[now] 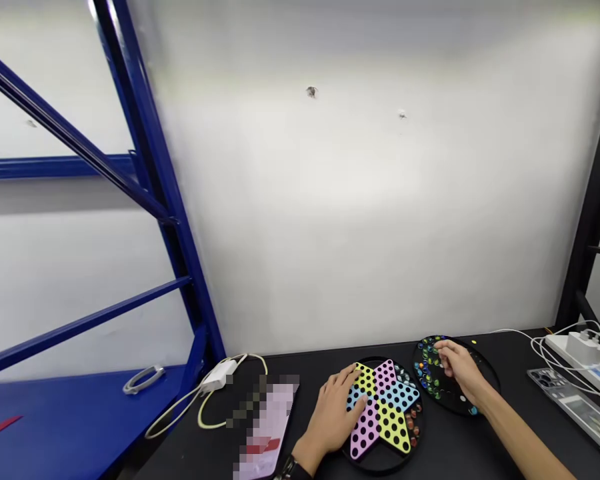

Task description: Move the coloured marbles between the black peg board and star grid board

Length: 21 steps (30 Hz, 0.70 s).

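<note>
Centre of the scene: a star-shaped Chinese checkers board of pink, yellow and blue plastic (383, 410), dotted with black holes and seated on a round black base (380, 465). Left hand (333, 413) open and released, palm down, fingers spread, fingertips (359, 381) touching the board's left side. Just right of the board, a round black plastic tray (480, 373), with green, blue and orange glass marbles (427, 370) bunched along its left part. Right hand (455, 363) low over those marbles, fingers curled downward, any grip on a marble impossible to tell. Left of the board, a flat rectangular object hidden by pixelation (267, 427), a white charger (219, 375) and its pale cable (215, 417). Well right of the board, a white power strip (580, 350).
</note>
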Available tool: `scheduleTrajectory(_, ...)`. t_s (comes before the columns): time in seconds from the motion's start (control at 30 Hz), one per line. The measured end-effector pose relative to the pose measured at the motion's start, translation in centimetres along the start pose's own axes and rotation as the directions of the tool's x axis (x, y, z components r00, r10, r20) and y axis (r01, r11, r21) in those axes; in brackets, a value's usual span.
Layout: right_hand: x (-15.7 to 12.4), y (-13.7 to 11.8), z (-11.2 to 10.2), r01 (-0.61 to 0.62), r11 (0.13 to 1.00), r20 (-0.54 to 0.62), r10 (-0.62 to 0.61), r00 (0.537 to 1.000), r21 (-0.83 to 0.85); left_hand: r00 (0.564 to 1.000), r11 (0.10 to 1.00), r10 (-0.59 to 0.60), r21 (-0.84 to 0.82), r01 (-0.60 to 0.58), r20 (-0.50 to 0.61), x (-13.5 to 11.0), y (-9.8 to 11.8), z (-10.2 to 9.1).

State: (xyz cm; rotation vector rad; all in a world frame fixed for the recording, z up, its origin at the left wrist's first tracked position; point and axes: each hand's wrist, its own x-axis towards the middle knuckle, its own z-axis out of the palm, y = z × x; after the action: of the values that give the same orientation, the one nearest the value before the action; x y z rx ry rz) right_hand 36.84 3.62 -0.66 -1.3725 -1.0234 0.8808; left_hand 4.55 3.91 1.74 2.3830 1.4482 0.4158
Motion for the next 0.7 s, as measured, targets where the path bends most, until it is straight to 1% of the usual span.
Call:
scheduleTrajectory(0.03, -0.1, 0.3, 0.4, 0.045, 0.992, 0.023, -0.042, 0.999, -0.117, 1.0, 1.0, 0.0, 0.0, 0.0, -0.001, 0.0, 0.0, 0.0)
scheduleTrajectory(0.07, -0.2, 0.6, 0.9, 0.111, 0.961, 0.056, -0.1, 0.993, -0.254, 1.0, 1.0, 0.001, -0.001, -0.001, -0.003, 0.0, 0.0, 0.0)
scheduleTrajectory(0.1, -0.3, 0.9, 1.4, 0.187, 0.897, 0.105, -0.158, 0.982, -0.401, 1.0, 1.0, 0.002, -0.001, -0.002, -0.004, -0.1, 0.0, 0.0)
scheduleTrajectory(0.13, -0.5, 1.2, 1.9, 0.258, 0.807, 0.163, -0.201, 0.966, -0.532, 1.0, 1.0, 0.004, -0.001, -0.004, -0.002, -0.1, 0.0, 0.0)
scheduleTrajectory(0.17, -0.7, 1.3, 2.3, 0.31, 0.715, 0.219, -0.221, 0.95, -0.627, 1.0, 1.0, 0.004, 0.0, -0.004, -0.003, -0.1, 0.0, 0.0)
scheduleTrajectory(0.2, -1.0, 1.4, 2.6, 0.346, 0.645, 0.266, -0.222, 0.938, -0.682, 1.0, 1.0, 0.004, 0.0, -0.004, -0.003, -0.1, 0.0, 0.0)
scheduleTrajectory(0.3, -1.5, 1.1, 3.1, 0.411, 0.491, 0.362, -0.197, 0.911, -0.768, 1.0, 1.0, -0.001, 0.001, 0.001, 0.002, -0.1, 0.1, -0.1)
scheduleTrajectory(0.4, -1.8, 0.6, 3.0, 0.423, 0.346, 0.386, -0.173, 0.906, -0.837, 1.0, 1.0, -0.005, 0.001, 0.005, 0.008, -0.1, 0.2, -0.1)
scheduleTrajectory(0.47, -1.9, 0.5, 2.9, 0.421, 0.269, 0.389, -0.168, 0.906, -0.866, 1.0, 1.0, -0.002, 0.0, 0.002, 0.004, -0.1, 0.2, -0.1)
scheduleTrajectory(0.53, -2.0, 0.6, 2.9, 0.434, 0.229, 0.403, -0.172, 0.899, -0.871, 1.0, 1.0, -0.001, 0.0, 0.001, 0.002, -0.1, 0.2, -0.1)
scheduleTrajectory(0.6, -2.1, 0.9, 2.8, 0.445, 0.223, 0.414, -0.176, 0.893, -0.867, 1.0, 1.0, -0.005, 0.003, 0.005, 0.007, -0.1, 0.2, -0.2)
scheduleTrajectory(0.67, -2.0, 1.2, 2.8, 0.45, 0.255, 0.416, -0.178, 0.892, -0.855, 1.0, 1.0, -0.012, 0.007, 0.012, 0.012, -0.1, 0.2, -0.2)
scheduleTrajectory(0.7, -1.9, 1.3, 2.7, 0.451, 0.292, 0.413, -0.186, 0.892, -0.843, 1.0, 1.0, -0.015, 0.008, 0.015, 0.014, -0.1, 0.3, -0.2)
